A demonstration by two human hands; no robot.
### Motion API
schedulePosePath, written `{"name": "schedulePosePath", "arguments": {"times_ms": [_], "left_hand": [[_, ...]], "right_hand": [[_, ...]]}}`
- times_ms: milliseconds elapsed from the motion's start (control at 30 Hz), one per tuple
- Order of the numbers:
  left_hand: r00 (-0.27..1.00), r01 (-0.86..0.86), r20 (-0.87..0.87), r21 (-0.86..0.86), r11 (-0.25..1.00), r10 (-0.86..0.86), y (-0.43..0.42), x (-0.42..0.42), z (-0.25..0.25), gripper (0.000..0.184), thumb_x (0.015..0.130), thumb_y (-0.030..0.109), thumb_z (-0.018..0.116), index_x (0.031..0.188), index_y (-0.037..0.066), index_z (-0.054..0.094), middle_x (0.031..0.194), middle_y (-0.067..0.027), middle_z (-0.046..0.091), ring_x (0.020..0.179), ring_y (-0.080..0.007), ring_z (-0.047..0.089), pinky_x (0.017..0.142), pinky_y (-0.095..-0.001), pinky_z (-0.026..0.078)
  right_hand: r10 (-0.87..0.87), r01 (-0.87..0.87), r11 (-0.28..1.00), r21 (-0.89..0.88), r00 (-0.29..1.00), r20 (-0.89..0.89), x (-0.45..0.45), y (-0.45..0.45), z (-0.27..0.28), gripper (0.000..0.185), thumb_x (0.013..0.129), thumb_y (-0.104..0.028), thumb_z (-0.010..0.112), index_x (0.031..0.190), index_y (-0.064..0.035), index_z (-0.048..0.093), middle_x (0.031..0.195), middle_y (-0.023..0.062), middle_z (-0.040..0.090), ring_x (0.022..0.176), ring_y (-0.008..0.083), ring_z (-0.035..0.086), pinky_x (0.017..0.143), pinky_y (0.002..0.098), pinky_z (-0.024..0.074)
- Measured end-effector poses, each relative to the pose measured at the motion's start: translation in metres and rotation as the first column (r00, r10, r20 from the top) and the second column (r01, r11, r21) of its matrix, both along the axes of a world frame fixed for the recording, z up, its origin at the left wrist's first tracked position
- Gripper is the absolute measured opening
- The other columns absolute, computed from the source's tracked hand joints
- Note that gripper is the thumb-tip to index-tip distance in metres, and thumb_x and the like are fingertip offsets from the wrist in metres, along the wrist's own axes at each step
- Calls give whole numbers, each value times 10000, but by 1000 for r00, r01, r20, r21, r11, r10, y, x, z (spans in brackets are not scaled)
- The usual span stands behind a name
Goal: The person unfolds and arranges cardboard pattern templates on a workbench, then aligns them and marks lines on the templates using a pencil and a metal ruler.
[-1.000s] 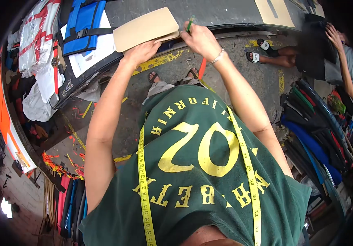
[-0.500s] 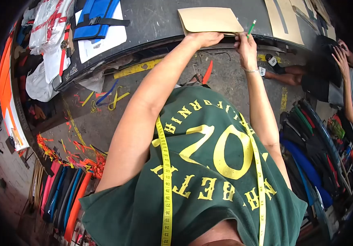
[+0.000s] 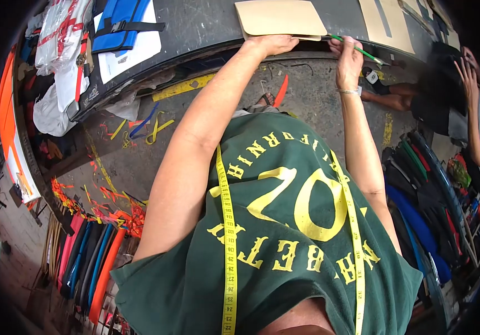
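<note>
A folded tan card (image 3: 281,18) lies at the front edge of the dark table. My left hand (image 3: 273,44) is closed on the card's near edge, its fingertips partly hidden beneath it. Just right of the card, my right hand (image 3: 347,49) pinches a green pencil (image 3: 365,53), which slants down to the right, its other end by the card's right corner. A yellow measuring tape (image 3: 229,245) hangs round my neck over the green shirt.
Dark table (image 3: 195,33) holds a blue strapped pouch (image 3: 118,27) on white paper, plastic-wrapped items and tan templates (image 3: 387,25). At right a person (image 3: 463,106) is near piled fabrics (image 3: 424,195). Straps and scraps (image 3: 159,128) litter the floor; fabric rolls (image 3: 86,262) stand lower left.
The card and both hands first moved right along the table, then slightly left and up. The pencil has swung from upright to slanting across my right hand's fingers.
</note>
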State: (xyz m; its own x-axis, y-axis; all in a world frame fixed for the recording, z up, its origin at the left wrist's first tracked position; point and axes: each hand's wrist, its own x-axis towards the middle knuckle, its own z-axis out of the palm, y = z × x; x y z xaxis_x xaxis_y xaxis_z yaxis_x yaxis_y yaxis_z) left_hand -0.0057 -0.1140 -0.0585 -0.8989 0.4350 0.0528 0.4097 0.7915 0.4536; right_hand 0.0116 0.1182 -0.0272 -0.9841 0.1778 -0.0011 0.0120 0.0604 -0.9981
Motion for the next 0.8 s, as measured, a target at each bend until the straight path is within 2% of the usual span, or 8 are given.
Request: {"name": "schedulePosePath", "arguments": {"times_ms": [67, 133, 300, 433, 567, 600, 667, 800], "left_hand": [[998, 6, -62, 0, 1000, -6, -2, 0, 0, 415, 966, 403, 573, 1236, 119, 710, 1169, -143, 735, 1087, -374, 682, 1000, -480, 519], [984, 30, -176, -10, 1000, -31, -2, -3, -8, 418, 970, 402, 575, 1241, 112, 706, 1179, -151, 731, 1091, -377, 679, 1000, -482, 517], [925, 57, -373, -37, 998, -67, -3, -2, -14, 427, 980, 401, 581, 1254, 95, 696, 1203, -170, 719, 1102, -383, 673, 1000, -485, 514], [992, 72, -98, -95, 993, -82, -2, -3, 3, 531, 970, 453, 627, 1336, 69, 659, 1315, -195, 680, 1226, -380, 625, 1073, -455, 477], [952, 6, 298, 218, 976, -72, -1, -15, 41, 763, 940, 591, 680, 1488, 75, 557, 1483, -171, 600, 1361, -291, 564, 1165, -375, 401], [928, -19, 357, 332, 943, -107, -7, -20, 41, 702, 972, 521, 658, 1506, 82, 534, 1492, -195, 583, 1370, -329, 558, 1166, -391, 407], [963, -41, 266, 13, 999, 36, -13, -37, 43, 655, 1002, 449, 624, 1535, 92, 491, 1499, -222, 561, 1388, -370, 534, 1169, -413, 410], [985, -80, 148, -45, 996, 86, -6, -42, 58, 720, 949, 298, 705, 1580, 105, 418, 1484, -230, 563, 1396, -394, 515, 1175, -441, 408]], "right_hand": [[24, -27, 999, -34, 995, -96, 0, -1, -7, 206, 1069, -179, 612, 1147, 7, 573, 1010, 142, 747, 946, 189, 731, 860, 308, 594], [51, -29, 990, 141, 986, -156, 1, -2, -8, 204, 1045, -159, 652, 1143, 7, 586, 1023, 133, 751, 963, 167, 723, 864, 280, 572], [-16, 43, 990, 135, 980, -197, -1, -7, -19, 192, 1016, -151, 689, 1116, -4, 617, 940, 74, 739, 838, 108, 670, 764, 253, 540], [-22, 66, 965, 253, 984, -175, -7, -1, -29, 168, 959, -194, 732, 1015, -46, 677, 801, 44, 706, 711, 104, 616, 680, 297, 523], [-21, 57, 912, 406, 995, -93, -3, 0, -20, 193, 962, -258, 717, 1036, -81, 694, 807, 95, 722, 653, 173, 634, 647, 349, 523], [-15, 63, 912, 405, 993, -119, -3, 1, -21, 193, 960, -258, 720, 1037, -83, 695, 810, 97, 722, 654, 179, 636, 645, 352, 521], [0, 68, 916, 395, 985, -170, -4, -1, -21, 192, 956, -259, 726, 1039, -87, 696, 816, 100, 723, 656, 190, 641, 641, 358, 517], [6, 80, 923, 377, 975, -221, -3, -4, -16, 179, 952, -235, 732, 1027, -80, 681, 848, 111, 736, 684, 254, 662, 665, 377, 535]]}}
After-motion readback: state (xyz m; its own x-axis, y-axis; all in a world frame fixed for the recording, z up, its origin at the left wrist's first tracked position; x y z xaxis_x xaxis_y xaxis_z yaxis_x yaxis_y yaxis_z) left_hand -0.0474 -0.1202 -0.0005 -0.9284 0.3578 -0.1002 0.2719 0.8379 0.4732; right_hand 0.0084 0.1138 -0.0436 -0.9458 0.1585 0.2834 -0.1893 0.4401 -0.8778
